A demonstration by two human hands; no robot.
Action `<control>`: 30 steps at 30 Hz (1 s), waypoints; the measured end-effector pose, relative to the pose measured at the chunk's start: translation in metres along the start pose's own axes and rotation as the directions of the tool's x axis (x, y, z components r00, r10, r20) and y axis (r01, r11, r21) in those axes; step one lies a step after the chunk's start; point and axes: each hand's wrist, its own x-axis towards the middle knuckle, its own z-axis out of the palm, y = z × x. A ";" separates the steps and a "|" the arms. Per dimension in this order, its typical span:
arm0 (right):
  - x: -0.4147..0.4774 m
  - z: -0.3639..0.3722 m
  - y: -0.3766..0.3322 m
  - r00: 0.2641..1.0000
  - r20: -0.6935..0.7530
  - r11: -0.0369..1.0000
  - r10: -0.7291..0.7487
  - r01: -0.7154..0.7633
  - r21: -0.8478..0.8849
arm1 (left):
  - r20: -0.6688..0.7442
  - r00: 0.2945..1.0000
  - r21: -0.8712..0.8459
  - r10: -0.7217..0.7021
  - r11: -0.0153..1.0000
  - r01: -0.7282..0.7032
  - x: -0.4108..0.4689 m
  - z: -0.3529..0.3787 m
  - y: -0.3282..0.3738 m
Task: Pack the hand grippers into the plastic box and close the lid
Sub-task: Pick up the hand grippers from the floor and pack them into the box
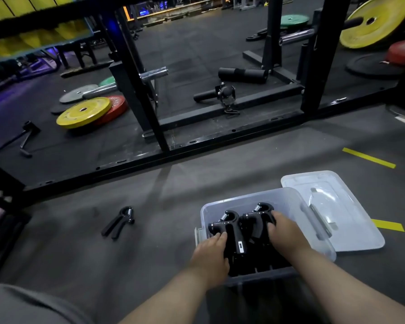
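Lower right, inside the box (288, 198), left hand (212, 251) and right hand (284, 232) each clutched one gripper (229, 226); third gripper (118, 222) lay leftward on the floor, one lid (355, 230) rightward.

I have one feed to work from, the head camera, worn high on the person and tipped forward and down over a gym floor. It sits close above the work: both forearms enter from 6 o'clock, and the left hand (211, 251) and right hand (284, 232) grip the hand grippers (232, 230) in the plastic box (278, 197), large in frame at about 5 o'clock. The lid (351, 230) lies just beside the box toward 4 o'clock, a loose hand gripper (118, 222) toward 8 o'clock. The wide lens tilts uprights outward; the black rack (136, 85) stands farther off at 12 o'clock, a yellow plate (84, 112) at 10 o'clock.
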 end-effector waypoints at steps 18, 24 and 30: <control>-0.006 0.008 -0.001 0.971 0.230 0.996 0.066 -0.049 -0.080 | -0.026 0.999 -0.035 0.018 0.999 -0.019 0.000 0.002 -0.003; -0.006 0.012 -0.016 0.979 -0.067 0.958 -0.193 0.174 -0.230 | -0.054 0.998 -0.039 0.019 0.999 -0.021 -0.002 0.002 -0.002; -0.014 0.030 -0.023 0.956 0.165 0.888 -0.243 0.288 -0.358 | -0.157 0.987 0.043 0.034 0.999 -0.027 -0.004 -0.005 -0.001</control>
